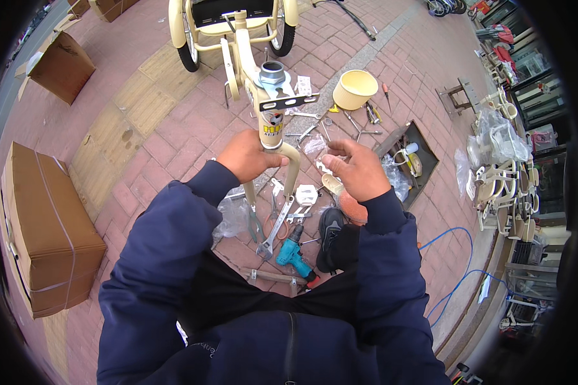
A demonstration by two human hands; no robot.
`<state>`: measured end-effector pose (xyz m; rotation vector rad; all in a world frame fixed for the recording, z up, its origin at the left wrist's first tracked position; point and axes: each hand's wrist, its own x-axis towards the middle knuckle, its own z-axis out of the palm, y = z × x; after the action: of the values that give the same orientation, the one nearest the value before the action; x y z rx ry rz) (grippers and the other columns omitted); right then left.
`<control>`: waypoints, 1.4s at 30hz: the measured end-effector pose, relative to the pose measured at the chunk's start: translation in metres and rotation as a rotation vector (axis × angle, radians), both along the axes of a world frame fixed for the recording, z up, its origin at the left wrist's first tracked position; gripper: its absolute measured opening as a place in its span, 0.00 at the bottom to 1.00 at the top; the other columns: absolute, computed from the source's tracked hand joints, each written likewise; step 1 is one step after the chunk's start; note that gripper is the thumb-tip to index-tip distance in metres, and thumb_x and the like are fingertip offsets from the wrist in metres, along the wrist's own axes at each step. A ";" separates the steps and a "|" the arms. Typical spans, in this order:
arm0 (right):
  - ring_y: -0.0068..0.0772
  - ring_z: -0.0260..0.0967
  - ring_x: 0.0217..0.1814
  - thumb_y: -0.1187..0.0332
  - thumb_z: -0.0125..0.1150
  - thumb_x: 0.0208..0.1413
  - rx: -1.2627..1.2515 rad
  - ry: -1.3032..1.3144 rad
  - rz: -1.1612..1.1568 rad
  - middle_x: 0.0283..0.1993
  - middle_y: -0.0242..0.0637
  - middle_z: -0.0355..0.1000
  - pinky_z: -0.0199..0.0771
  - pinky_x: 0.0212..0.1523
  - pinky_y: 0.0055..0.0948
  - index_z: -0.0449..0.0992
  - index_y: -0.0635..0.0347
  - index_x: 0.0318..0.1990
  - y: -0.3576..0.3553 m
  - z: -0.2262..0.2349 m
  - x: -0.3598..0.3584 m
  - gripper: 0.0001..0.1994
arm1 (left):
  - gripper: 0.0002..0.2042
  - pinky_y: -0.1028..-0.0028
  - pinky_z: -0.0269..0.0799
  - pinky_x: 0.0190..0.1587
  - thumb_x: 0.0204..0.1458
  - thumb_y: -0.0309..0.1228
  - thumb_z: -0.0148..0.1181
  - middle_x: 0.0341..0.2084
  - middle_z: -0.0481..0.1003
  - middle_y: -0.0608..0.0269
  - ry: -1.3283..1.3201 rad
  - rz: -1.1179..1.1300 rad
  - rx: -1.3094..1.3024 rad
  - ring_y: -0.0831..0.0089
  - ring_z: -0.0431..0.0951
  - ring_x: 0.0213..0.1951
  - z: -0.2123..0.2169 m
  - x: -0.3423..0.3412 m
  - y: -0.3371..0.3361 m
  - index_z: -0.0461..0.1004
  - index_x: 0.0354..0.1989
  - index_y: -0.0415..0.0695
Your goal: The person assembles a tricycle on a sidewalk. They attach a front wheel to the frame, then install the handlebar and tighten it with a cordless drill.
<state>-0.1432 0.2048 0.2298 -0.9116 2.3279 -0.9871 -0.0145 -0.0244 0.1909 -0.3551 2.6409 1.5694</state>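
While left hand (245,156) grips the cream tricycle fork (271,144) at its crown, upright over the brick pavement (141,122), right hand (356,170) pinches a small clear parts bag (315,147) just beside it. Judgement: keep fork steady, bag clear of wrenches (277,221) below.

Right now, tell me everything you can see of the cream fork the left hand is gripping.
The cream fork looks like painted metal, glossy. Its crown sits just under the head tube of the cream tricycle frame, and two curved blades run down toward the tools on the brick paving. No wheel is fitted between the blades. The left hand wraps around the crown from the left; the right hand is apart from it, holding a small pale part. The blade tips are partly hidden among the tools.
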 end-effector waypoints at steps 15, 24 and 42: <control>0.29 0.75 0.26 0.58 0.62 0.60 0.281 -0.278 -0.911 0.30 0.40 0.76 0.74 0.27 0.28 0.78 0.72 0.42 0.369 -0.081 0.055 0.20 | 0.14 0.60 0.74 0.45 0.46 0.31 0.69 0.36 0.79 0.53 -0.213 -0.066 -0.238 0.57 0.79 0.40 -0.220 0.016 -0.011 0.77 0.39 0.38; 0.34 0.76 0.24 0.58 0.54 0.63 0.560 -1.021 -1.058 0.31 0.40 0.78 0.76 0.22 0.34 0.77 0.66 0.38 0.422 -0.260 0.240 0.17 | 0.29 0.60 0.73 0.54 0.44 0.42 0.71 0.45 0.78 0.44 -0.339 -0.458 -0.601 0.49 0.77 0.49 -0.182 0.013 -0.024 0.75 0.52 0.35; 0.19 0.68 0.25 0.54 0.57 0.65 -0.111 -0.210 -0.538 0.36 0.33 0.77 0.68 0.26 0.19 0.76 0.63 0.49 0.251 -0.079 -0.064 0.20 | 0.28 0.61 0.74 0.54 0.52 0.44 0.65 0.46 0.78 0.38 -0.803 1.180 -0.391 0.49 0.79 0.50 -0.142 0.476 -0.006 0.74 0.52 0.31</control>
<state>-0.2074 0.4559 0.1507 -0.1903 2.3960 -1.3566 0.4618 -0.0308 0.0494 -2.2523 1.9955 0.5941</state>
